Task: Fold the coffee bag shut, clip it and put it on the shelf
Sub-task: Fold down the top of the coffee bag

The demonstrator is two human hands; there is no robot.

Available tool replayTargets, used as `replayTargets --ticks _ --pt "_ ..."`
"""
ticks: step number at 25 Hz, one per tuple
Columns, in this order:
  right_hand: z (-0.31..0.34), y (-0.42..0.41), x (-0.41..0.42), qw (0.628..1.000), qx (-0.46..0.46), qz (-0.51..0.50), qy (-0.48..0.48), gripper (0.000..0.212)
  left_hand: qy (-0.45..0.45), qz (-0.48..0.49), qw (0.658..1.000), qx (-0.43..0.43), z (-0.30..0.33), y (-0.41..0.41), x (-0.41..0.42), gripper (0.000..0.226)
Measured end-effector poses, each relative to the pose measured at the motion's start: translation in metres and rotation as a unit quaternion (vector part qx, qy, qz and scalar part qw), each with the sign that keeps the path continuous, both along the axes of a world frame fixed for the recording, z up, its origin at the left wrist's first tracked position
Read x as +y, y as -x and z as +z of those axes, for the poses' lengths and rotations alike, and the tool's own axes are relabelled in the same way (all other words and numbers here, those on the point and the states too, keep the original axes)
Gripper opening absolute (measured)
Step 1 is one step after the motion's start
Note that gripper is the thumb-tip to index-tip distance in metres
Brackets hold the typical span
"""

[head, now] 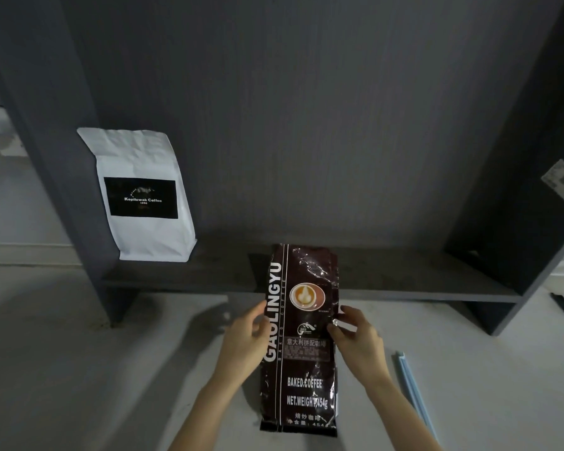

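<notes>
The dark brown coffee bag, printed GAOLINGYU, stands upright on the pale counter just in front of the dark grey shelf unit. Its top edge is still unfolded and reaches up past the front lip of the low shelf board. The left hand presses against the bag's left edge, fingers curled onto the side, thumb toward the front. The right hand grips the right edge at about the same height, fingers wrapped round the side with a thumb on the front panel. So both hands are closed on the bag, pinching it between them at mid-height.

A white coffee pouch with a black Kopiluwak label stands at the far left of the shelf board, leaning against the left upright. The rest of the board, from the pouch across to the right upright, lies bare. A long light-blue sealing clip lies on the counter to the right of the right forearm, apart from the bag. The counter to the left of the hands is open.
</notes>
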State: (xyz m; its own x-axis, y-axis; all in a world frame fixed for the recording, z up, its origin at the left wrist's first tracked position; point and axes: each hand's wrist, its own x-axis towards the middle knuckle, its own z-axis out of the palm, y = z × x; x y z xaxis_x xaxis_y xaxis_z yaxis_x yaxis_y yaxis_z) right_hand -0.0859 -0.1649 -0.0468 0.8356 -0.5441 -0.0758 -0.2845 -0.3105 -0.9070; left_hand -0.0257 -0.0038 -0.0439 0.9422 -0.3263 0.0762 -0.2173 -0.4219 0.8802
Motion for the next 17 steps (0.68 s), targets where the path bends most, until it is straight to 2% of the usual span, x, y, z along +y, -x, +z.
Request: replayTargets --ticks 3,8,12,17 --pt "-0.001 0.008 0.008 0.999 -0.026 -0.019 -0.003 0.04 0.027 0.013 1.0 -0.002 0.0 0.008 0.008 0.034" --pt "0.001 0.02 0.015 0.996 -0.065 -0.055 0.019 0.024 0.072 -0.022 0.997 -0.008 -0.004 0.025 0.021 0.032" --pt "0.001 0.028 0.014 0.994 -0.084 -0.06 -0.025 0.019 0.085 -0.039 0.996 -0.007 -0.006 0.028 0.027 0.034" --pt "-0.001 0.039 0.011 0.989 -0.095 -0.067 -0.087 0.014 0.112 0.0 0.994 0.0 -0.009 0.033 0.019 0.019"
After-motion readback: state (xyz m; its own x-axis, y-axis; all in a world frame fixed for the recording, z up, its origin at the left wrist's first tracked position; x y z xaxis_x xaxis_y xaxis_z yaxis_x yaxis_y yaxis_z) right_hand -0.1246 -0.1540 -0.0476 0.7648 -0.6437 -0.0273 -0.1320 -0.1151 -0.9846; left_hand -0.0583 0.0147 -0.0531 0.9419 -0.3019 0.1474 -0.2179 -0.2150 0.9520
